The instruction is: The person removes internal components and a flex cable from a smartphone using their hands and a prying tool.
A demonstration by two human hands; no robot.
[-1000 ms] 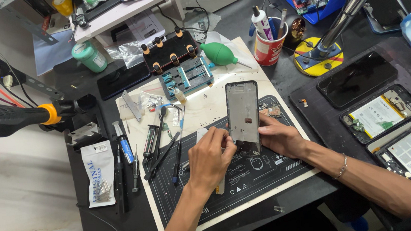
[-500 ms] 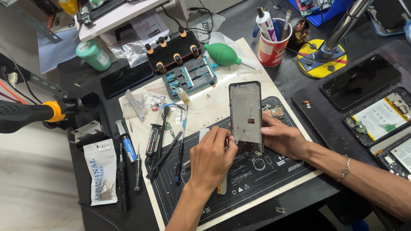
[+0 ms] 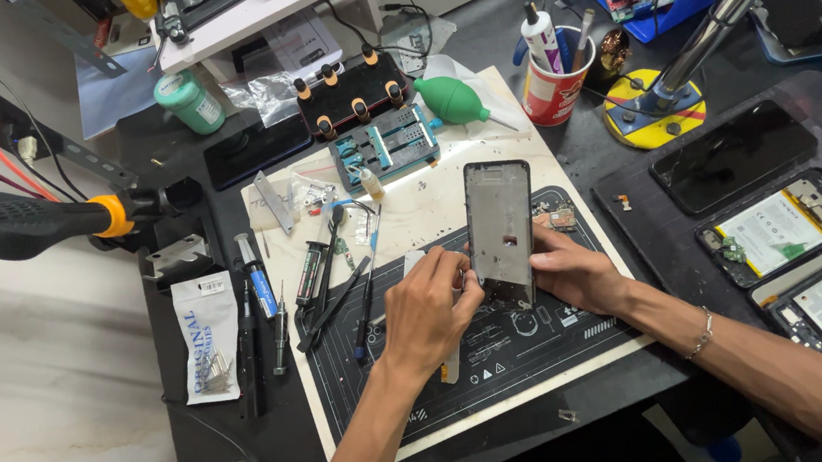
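A bare grey phone frame (image 3: 500,227) stands upright on its lower end over the black repair mat (image 3: 542,344). My right hand (image 3: 574,274) grips the frame's lower right edge. My left hand (image 3: 426,308) has its fingers closed against the frame's lower left edge; a thin white strip shows beneath this hand, and I cannot tell whether the hand holds it. The frame's bottom corner is hidden by my fingers.
Screwdrivers and tweezers (image 3: 321,290) lie left of the mat beside a white parts packet (image 3: 206,333). A hot-air handle (image 3: 24,223) juts in from the left. A red cup of tools (image 3: 554,87), a green blower (image 3: 455,100) and opened phones (image 3: 782,225) are around.
The view has shifted a little. Both hands stay on the phone frame, which remains upright; my left fingers have moved slightly along its lower edge.
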